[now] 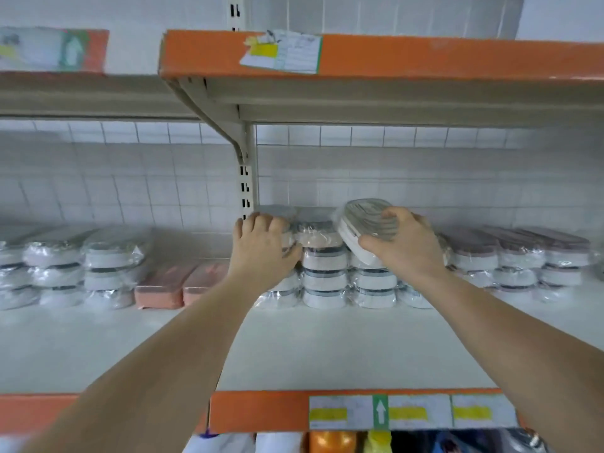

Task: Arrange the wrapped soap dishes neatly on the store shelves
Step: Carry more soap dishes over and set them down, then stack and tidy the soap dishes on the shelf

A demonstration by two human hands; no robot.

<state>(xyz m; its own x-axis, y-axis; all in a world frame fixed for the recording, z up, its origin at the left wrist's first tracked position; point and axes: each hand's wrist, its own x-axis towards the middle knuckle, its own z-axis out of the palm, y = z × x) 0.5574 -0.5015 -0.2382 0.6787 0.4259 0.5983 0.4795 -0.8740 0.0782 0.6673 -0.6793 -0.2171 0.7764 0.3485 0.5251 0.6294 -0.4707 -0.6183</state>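
Note:
Stacks of plastic-wrapped white soap dishes (324, 279) stand at the back of the white shelf (327, 348). My right hand (402, 243) grips one wrapped white dish with a grey slatted top (362, 220), tilted toward me above the middle stacks. My left hand (261, 246) rests with curled fingers over the top of the leftmost middle stack (281, 291), beside a peach-coloured wrapped dish (315, 238). That stack is mostly hidden by my hand and wrist.
More wrapped dish stacks (111, 266) stand at the left, and others with pinkish tops (523, 256) at the right. Two peach packs (183, 282) lie flat between left and middle. An orange-edged upper shelf (425, 57) hangs overhead; a slotted upright (246, 188) stands behind.

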